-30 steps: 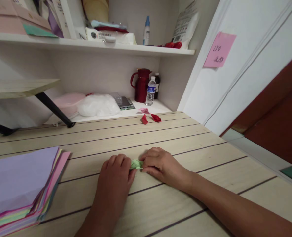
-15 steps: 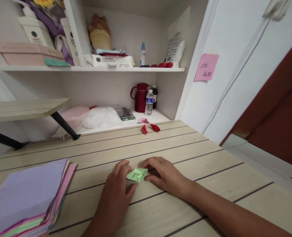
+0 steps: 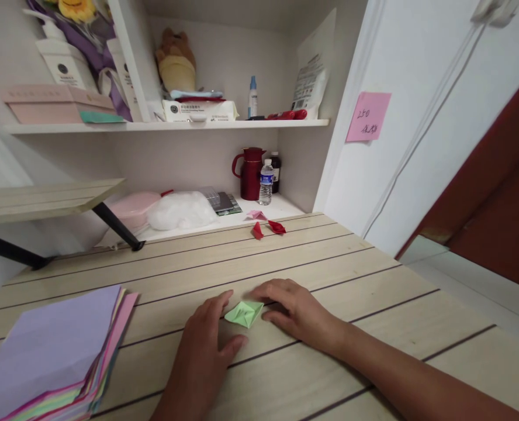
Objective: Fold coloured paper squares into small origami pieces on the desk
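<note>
1. The left hand [image 3: 202,336] is spread, with a wide gap between thumb and forefinger; its grasp is empty, and the thumb points toward the right hand.
2. The right hand [image 3: 298,313] is loosely curled, thumb and forefinger parted, with the fingertips at the near side of the green folded paper [image 3: 244,314]. Whether a fingertip brushes the paper's edge I cannot quite tell from this angle.
3. That paper lies between the two hands, just right of the left hand's thumb gap, a flat diamond-like shape on the slatted table [image 3: 263,389].
4. The left forearm rises from below, tilting toward the right hand; the right forearm slants in from the lower right, its wrist low over the slats.
5. Left of the left hand sits a stack of coloured paper [image 3: 62,345], lilac on top.
6. Beyond the right hand are two red folded papers [image 3: 277,227] and a pink folded paper [image 3: 256,216].
</note>
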The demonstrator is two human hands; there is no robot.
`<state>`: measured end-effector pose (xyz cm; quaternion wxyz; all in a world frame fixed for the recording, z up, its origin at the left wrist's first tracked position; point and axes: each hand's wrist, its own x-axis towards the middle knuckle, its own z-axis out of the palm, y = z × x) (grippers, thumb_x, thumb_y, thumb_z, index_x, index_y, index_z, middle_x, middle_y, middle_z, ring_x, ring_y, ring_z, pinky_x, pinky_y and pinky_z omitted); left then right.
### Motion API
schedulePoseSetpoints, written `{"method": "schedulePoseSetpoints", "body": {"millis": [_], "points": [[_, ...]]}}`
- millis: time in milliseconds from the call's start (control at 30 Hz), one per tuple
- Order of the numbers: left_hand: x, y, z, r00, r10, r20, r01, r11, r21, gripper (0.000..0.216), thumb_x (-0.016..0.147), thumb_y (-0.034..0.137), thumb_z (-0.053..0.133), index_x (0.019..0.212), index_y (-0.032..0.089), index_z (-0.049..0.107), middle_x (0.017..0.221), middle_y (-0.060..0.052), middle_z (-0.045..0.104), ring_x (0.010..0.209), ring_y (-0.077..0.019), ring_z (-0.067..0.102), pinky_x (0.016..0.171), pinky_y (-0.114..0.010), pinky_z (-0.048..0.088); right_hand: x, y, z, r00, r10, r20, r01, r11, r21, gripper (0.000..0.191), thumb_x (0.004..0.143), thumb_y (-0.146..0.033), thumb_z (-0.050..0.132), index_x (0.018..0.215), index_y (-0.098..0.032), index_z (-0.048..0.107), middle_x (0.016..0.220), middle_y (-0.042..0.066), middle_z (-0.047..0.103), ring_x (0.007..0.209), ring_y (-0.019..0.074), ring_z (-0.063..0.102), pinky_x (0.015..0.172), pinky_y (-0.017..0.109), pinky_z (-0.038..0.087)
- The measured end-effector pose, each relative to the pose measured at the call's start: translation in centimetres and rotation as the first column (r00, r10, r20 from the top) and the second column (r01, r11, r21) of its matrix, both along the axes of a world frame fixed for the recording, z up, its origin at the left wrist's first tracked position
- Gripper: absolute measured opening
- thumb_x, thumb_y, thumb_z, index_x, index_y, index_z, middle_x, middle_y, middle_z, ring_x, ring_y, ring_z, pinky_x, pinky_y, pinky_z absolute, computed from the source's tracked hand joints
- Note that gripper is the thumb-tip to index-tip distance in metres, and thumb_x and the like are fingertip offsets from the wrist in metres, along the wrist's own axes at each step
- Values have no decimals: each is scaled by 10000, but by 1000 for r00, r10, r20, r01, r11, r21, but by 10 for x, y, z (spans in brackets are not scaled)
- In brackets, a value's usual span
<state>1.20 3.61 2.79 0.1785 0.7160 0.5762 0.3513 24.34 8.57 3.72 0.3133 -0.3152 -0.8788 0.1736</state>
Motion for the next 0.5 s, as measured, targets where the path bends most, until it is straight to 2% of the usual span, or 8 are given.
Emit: {"method": "schedulePoseSetpoints", "body": {"millis": [133,200,300,367,500], "points": [[-5,1,5,979,59,193,-54,998,-30,475,906,479,497,1305,222,517,1175,-92,667,1034,-235,664,928,-455,515,-1,5,-3,995,64,-83,-62,998,28,252,929,-162,602,1156,-253,660,1155,63,708,1049,188,656,932,322,505],[-8,2,7,962,104,253,-87,993,-77,492,916,558,444,1254,216,551,1124,-87,694,992,-235,686,904,-427,528,-2,5,-2,994,52,-94,-50,998,24,210,942,-181,593,1122,-247,679,1132,65,717,1037,183,661,923,312,507],[-12,4,5,945,156,287,-121,983,-135,474,887,607,461,1158,248,612,993,-36,736,881,-228,711,840,-373,546,-6,5,-1,999,-2,-51,2,1000,-4,117,918,-213,641,1009,-241,709,999,37,748,950,176,679,898,304,500],[-12,7,2,934,175,313,-131,979,-157,449,864,627,473,1074,267,640,835,9,727,754,-210,701,744,-330,550,-8,4,0,998,-61,-21,61,998,1,12,864,-237,713,854,-232,718,848,10,748,842,175,684,842,292,503],[-8,9,0,909,225,351,-185,972,-144,402,839,610,487,953,261,650,698,46,664,620,-179,633,686,-305,509,-12,11,-2,969,-245,11,245,969,-17,58,819,-234,755,794,-213,706,811,1,745,796,168,682,754,257,494]]}}
